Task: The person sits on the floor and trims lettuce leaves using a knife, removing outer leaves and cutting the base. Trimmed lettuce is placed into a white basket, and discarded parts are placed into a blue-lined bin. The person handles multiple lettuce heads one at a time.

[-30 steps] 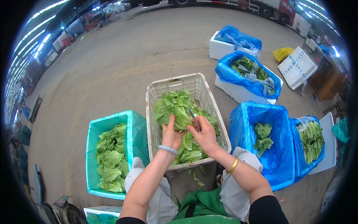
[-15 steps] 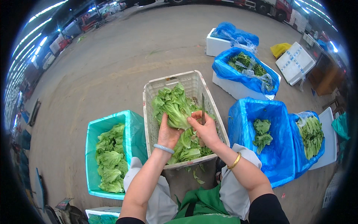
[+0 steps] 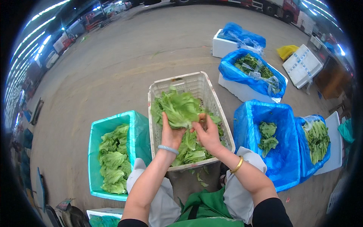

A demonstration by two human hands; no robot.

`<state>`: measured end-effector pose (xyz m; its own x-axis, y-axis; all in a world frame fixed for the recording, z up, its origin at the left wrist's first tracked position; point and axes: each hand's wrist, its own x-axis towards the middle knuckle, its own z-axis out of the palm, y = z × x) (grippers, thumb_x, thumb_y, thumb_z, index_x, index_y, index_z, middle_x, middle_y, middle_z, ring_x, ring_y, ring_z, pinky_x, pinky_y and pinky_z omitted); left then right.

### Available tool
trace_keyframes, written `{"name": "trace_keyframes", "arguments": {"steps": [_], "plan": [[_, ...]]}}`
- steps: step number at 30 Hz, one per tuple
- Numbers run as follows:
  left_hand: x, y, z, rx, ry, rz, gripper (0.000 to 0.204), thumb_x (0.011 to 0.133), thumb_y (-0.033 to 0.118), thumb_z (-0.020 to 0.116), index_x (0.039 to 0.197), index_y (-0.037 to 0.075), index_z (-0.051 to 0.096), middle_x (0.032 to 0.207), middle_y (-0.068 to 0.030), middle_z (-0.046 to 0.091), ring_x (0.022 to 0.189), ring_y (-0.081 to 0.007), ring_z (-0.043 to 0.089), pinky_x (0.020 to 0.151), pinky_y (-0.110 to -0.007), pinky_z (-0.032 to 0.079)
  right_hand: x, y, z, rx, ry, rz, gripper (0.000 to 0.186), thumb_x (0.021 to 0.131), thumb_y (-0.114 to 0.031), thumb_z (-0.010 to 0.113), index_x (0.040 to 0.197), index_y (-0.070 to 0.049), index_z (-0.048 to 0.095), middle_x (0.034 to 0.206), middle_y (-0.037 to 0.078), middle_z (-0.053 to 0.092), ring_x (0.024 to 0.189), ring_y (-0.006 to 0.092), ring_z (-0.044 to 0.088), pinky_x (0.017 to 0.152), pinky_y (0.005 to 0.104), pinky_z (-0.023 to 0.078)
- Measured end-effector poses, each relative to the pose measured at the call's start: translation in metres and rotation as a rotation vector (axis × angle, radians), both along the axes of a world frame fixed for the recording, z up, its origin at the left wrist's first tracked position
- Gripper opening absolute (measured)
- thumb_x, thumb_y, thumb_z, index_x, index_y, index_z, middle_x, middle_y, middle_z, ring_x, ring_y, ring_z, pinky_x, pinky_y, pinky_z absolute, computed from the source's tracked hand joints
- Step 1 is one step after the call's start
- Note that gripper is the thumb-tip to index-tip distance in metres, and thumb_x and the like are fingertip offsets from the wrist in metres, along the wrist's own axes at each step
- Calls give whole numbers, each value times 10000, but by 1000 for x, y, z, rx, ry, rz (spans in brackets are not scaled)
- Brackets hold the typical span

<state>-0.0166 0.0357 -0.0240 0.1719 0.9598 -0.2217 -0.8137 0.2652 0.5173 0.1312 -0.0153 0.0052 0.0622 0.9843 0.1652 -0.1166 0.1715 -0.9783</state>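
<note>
My left hand (image 3: 170, 134) cradles a leafy green lettuce (image 3: 176, 106) from below, over a white plastic crate (image 3: 215, 100) that holds more lettuce leaves. My right hand (image 3: 208, 134) pinches at the pale base of that lettuce, fingers curled. The knife it held earlier is hard to make out now, partly hidden or blurred.
A teal-lined box (image 3: 95, 159) of lettuce stands left. Blue-lined boxes (image 3: 280, 159) of greens stand right and behind (image 3: 227, 70), beside white foam lids (image 3: 300, 64) and a yellow bag (image 3: 285, 52). A truck (image 3: 278, 11) stands across the concrete floor (image 3: 151, 41).
The lettuce has turned, with its leaves fanning out more to the left. The knife blade, upright beside it earlier, no longer shows clearly. Both hands have shifted slightly.
</note>
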Motion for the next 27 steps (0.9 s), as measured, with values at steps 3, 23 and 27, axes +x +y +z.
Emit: {"name": "trace_keyframes", "arguments": {"steps": [3,23,27], "plan": [[-8,2,3,-3,-27,36,661,987,595,481,1447,123,437,1434,-84,506,1321,-297,467,1106,-564,350,0,1,4,-70,252,-120,185,974,-145,636,1066,-42,512,912,39,591,669,77,602,483,242,438],[3,-8,16,191,191,-53,538,1009,497,524,1356,89,478,1350,-80,560,1218,-228,553,1038,-463,437,4,6,0,-102,95,-12,247,956,-223,672,1017,-44,512,682,-9,522,519,57,490,425,222,379],[3,-7,2,41,44,-25,577,1017,553,453,1397,119,460,1383,-69,534,1248,-252,526,1054,-477,420,-5,5,-1,-77,327,-78,214,981,-217,639,1008,-52,506,729,10,537,536,85,516,429,225,408]]}}
